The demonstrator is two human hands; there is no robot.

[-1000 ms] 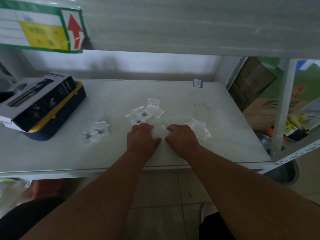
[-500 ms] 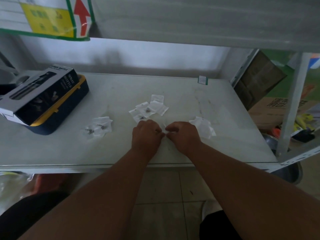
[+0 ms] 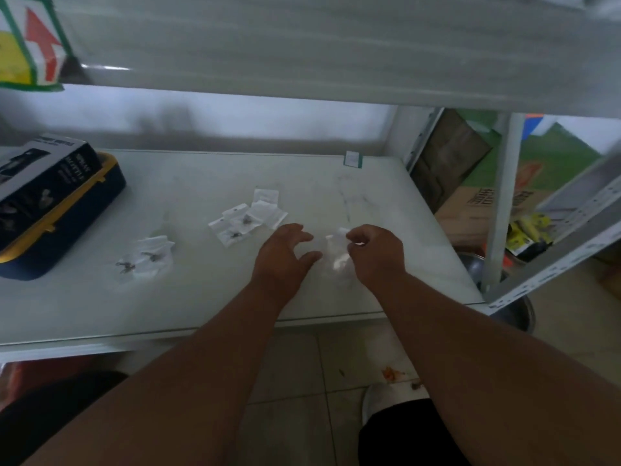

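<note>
My right hand (image 3: 376, 255) is pinching the small clear bag (image 3: 336, 260) by its top over the shelf (image 3: 188, 297), front right. My left hand (image 3: 282, 260) is hovering just beside it, fingers spread, gripping nothing.

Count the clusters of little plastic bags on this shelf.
3. The left cluster lies near the dark box; the middle cluster lies beyond the left grip; the right cluster is pinched by the right grip, which may hide more.

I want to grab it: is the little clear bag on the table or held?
Held: the right hand pinches the little clear bag by its top edge.
</note>
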